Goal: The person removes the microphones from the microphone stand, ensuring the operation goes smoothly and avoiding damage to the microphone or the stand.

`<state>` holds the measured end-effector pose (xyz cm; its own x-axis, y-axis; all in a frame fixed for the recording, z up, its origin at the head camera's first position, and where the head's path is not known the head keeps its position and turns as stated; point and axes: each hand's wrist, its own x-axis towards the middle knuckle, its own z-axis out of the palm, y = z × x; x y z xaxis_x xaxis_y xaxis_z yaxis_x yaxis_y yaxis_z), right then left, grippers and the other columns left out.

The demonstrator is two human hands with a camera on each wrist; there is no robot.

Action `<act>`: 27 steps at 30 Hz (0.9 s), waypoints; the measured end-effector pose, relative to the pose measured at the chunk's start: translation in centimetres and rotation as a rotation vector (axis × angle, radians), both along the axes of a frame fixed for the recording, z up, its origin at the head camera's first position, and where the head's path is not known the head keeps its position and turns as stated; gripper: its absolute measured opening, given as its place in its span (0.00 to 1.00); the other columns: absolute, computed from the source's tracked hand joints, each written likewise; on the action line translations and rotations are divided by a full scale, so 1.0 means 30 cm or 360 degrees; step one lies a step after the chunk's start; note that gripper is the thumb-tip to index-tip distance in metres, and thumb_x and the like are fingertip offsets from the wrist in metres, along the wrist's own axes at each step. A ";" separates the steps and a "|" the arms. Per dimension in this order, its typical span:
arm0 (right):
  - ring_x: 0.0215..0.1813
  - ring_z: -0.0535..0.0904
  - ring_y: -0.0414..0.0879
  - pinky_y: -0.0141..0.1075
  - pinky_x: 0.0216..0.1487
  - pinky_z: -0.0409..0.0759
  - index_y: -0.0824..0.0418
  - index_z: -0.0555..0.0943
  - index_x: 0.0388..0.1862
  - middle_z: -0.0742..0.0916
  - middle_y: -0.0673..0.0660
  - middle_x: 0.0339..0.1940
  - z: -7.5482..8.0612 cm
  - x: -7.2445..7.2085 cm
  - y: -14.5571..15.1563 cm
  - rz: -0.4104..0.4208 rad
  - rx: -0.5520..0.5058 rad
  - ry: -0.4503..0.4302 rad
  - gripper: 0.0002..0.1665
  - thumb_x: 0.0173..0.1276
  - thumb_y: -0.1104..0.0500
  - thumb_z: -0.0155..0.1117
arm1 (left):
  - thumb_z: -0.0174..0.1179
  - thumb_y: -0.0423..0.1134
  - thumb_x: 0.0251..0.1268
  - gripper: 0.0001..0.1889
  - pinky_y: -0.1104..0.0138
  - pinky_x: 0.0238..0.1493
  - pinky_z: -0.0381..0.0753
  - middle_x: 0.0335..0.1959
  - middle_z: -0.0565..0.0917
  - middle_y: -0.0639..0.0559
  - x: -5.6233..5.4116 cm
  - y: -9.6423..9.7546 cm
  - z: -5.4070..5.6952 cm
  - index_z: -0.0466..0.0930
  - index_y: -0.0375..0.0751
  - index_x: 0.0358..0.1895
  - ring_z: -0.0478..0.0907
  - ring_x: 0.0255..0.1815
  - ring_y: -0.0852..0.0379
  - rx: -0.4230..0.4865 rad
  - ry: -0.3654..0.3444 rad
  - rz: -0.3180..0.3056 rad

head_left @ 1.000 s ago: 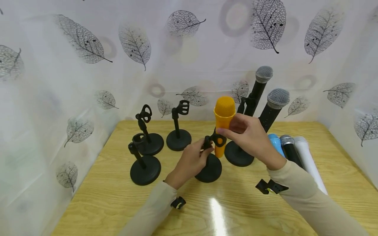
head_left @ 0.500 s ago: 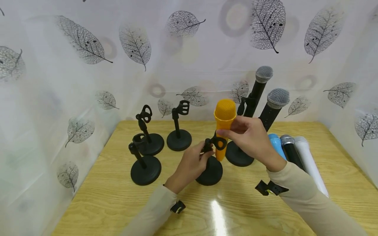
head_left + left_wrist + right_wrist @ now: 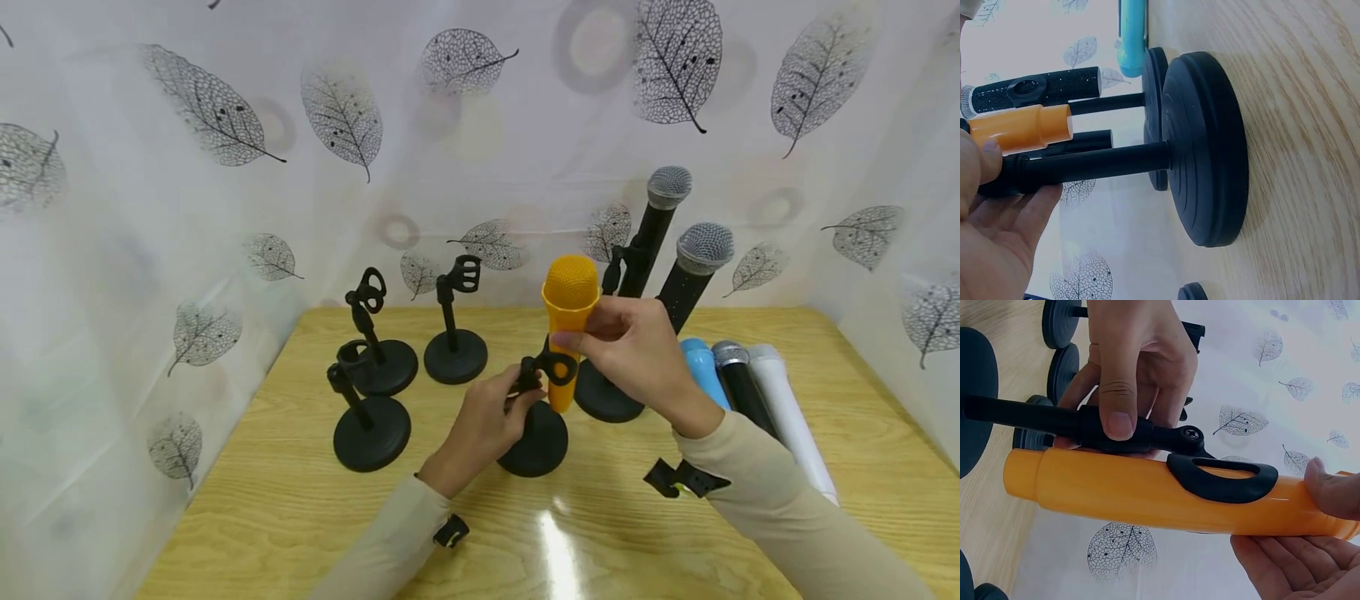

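Note:
My left hand [image 3: 487,421] grips the upper post of a black tabletop microphone stand [image 3: 534,442], just below its clip. In the left wrist view the stand's round base [image 3: 1207,150] is close over the wood table. An orange microphone [image 3: 572,287] passes through the clip ring [image 3: 1229,480], head up and narrow end down. My right hand [image 3: 637,346] pinches its body below the head, thumb on the near side. The right wrist view has the ring lying around the orange body, with the left thumb [image 3: 1118,403] pressed on the post beside it.
Several black stands with bare clips, one of them a stand [image 3: 453,354], stand at the left. Behind the right hand, black microphones with silver heads [image 3: 670,185] rise in stands. A blue microphone [image 3: 703,371], a black one [image 3: 742,379] and a white one [image 3: 787,417] lie at the right.
The orange microphone and right hand have lowered slightly. The held stand's base has shifted a little toward me, and both hands keep their grip.

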<state>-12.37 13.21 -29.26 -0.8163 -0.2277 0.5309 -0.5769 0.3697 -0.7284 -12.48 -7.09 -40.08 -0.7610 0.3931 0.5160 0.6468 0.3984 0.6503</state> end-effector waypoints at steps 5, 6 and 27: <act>0.35 0.90 0.47 0.29 0.37 0.85 0.68 0.88 0.45 0.91 0.60 0.37 0.019 -0.006 0.003 -0.0021 -0.0006 0.0057 0.15 0.57 0.69 0.79 | 0.62 0.34 0.72 0.09 0.73 0.46 0.83 0.47 0.87 0.41 0.000 0.000 -0.003 0.80 0.33 0.50 0.86 0.50 0.52 0.0016 0.0012 -0.0009; 0.35 0.90 0.47 0.29 0.37 0.85 0.68 0.88 0.45 0.91 0.60 0.37 0.023 -0.008 0.003 -0.0019 -0.0010 0.0062 0.16 0.57 0.69 0.79 | 0.62 0.34 0.72 0.09 0.73 0.46 0.83 0.47 0.87 0.41 0.000 0.000 -0.003 0.80 0.33 0.50 0.86 0.49 0.52 0.0018 0.0014 -0.0011; 0.37 0.88 0.36 0.29 0.39 0.85 0.70 0.88 0.47 0.91 0.60 0.38 0.083 -0.016 0.007 0.0014 0.0018 0.0060 0.17 0.59 0.69 0.77 | 0.63 0.33 0.72 0.10 0.72 0.44 0.84 0.46 0.88 0.41 0.001 0.001 -0.005 0.80 0.30 0.49 0.87 0.48 0.53 -0.0005 0.0002 0.0006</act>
<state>-12.84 13.42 -26.78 -0.7936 -0.2413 0.5586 -0.6072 0.3726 -0.7017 -12.46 -7.07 -40.22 -0.7619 0.3917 0.5158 0.6460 0.4031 0.6482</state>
